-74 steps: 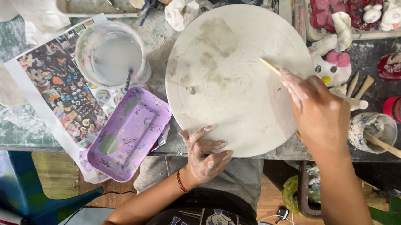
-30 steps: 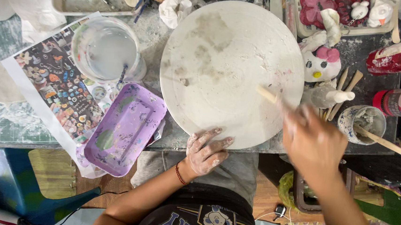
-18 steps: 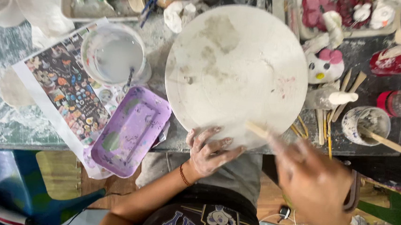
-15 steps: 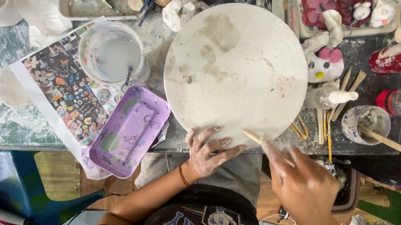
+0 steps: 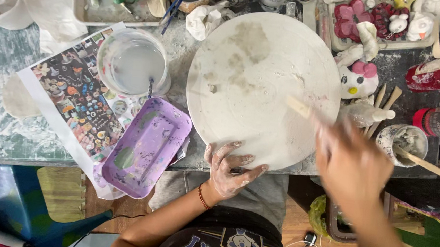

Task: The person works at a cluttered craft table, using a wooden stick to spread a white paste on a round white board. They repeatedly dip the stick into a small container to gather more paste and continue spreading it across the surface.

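Carefully: keep left hand [image 5: 230, 168] flat, fingers spread, steadying round white board [image 5: 264, 85] at near table edge; right hand [image 5: 354, 166], blurred, fingers closed around wooden stick [image 5: 299, 107], tip over board's right side; stroke lightly.

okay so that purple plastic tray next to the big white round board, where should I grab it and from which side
Probably by the near short end of the purple tray, coming from the front table edge. That end hangs past the edge, so fingers can get under its raised rim. The far end sits close to the water cup, and the round board with the left hand crowds the right side.
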